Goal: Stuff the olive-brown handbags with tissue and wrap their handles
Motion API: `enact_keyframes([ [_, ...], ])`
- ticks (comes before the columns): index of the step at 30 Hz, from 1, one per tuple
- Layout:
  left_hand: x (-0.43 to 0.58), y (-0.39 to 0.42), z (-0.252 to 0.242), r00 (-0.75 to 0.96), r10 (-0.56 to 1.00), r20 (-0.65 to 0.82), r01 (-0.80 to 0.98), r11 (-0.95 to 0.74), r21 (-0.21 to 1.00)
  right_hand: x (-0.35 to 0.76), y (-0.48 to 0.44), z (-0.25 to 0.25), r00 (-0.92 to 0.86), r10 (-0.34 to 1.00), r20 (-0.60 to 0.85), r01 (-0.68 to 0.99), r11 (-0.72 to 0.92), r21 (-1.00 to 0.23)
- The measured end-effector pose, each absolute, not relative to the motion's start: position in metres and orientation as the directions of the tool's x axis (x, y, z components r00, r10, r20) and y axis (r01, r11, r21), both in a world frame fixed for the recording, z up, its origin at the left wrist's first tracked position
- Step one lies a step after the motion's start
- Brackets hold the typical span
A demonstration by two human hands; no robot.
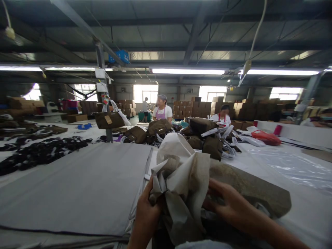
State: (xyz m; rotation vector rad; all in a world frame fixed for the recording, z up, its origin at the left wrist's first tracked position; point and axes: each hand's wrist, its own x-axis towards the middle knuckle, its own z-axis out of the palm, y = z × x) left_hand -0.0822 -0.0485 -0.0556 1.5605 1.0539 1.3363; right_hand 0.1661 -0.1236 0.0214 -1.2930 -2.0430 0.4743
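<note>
A crumpled grey-white sheet of paper bunches up in front of me, held between both hands. My left hand is closed on its left edge, thumb and fingers gripping the folds. From the other side my right hand closes on the paper, its fingertips partly hidden behind the creases. An olive-brown flat piece with a rounded corner lies on the table beyond my right hand; whether it is a bag I cannot tell. Dark material under the paper is mostly hidden by it and my wrists.
To the left lies a stack of large grey sheets, with a heap of black straps behind it. Brown bags pile up ahead; another bag hangs by a post. Co-workers are across the table. Clear plastic covers the right.
</note>
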Motion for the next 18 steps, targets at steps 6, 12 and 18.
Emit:
enact_keyframes([
  [6, -0.063, -0.094, -0.031, 0.413, 0.774, 0.481, -0.111, -0.481, 0.870, 0.157, -0.109, 0.006, -0.386, 0.742, 0.548, 0.680, 0.630, -0.374],
  [12, -0.064, -0.112, -0.031, 0.413, 0.734, 0.539, -0.538, -0.281, 0.795, 0.151, -0.120, 0.006, -0.476, 0.780, 0.407, 0.616, 0.626, -0.479],
  [18, -0.092, -0.114, -0.069, -0.029, 0.837, 0.547, -0.183, -0.543, 0.820, 0.184, -0.141, -0.014, -0.312, 0.745, 0.589, 0.693, 0.603, -0.395],
])
